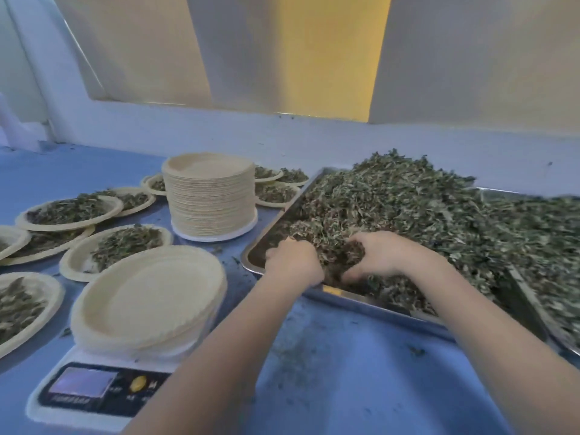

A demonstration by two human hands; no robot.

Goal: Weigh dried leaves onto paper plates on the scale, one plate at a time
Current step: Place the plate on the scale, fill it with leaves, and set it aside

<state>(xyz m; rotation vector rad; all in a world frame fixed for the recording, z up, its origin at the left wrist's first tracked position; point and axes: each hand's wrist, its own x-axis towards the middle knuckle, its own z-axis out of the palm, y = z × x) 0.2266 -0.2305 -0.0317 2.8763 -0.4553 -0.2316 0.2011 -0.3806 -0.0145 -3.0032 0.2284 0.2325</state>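
Here both hands sit in the near-left corner of the rectangular stainless-steel tray point(284, 211), which lies along the right half of the blue counter point(329, 372). The left hand point(293, 260) and the right hand point(381, 254) are close together, fingers curled down into the heap of dried green-brown leaves point(408, 202), each gripping a clump; fingertips are buried, so how much each holds cannot be told. The leaf heap fills most of the tray and rises highest toward the far edge. A second metal tray of the same leaves point(546, 246) overlaps it at the counter's right edge.

At the near-left corner of the counter stands a white digital scale with a black front panel point(94, 390); a small stack of empty cream paper plates point(147, 293) rests on its platform, tilted slightly. Behind it, mid-counter, a tall stack of cream paper plates point(210, 199) stands on a white base. Filled paper plates holding leaf portions point(122, 246) spread along the left edge and behind the tall stack, some overlapping. Loose leaf crumbs speckle the counter near the tray.
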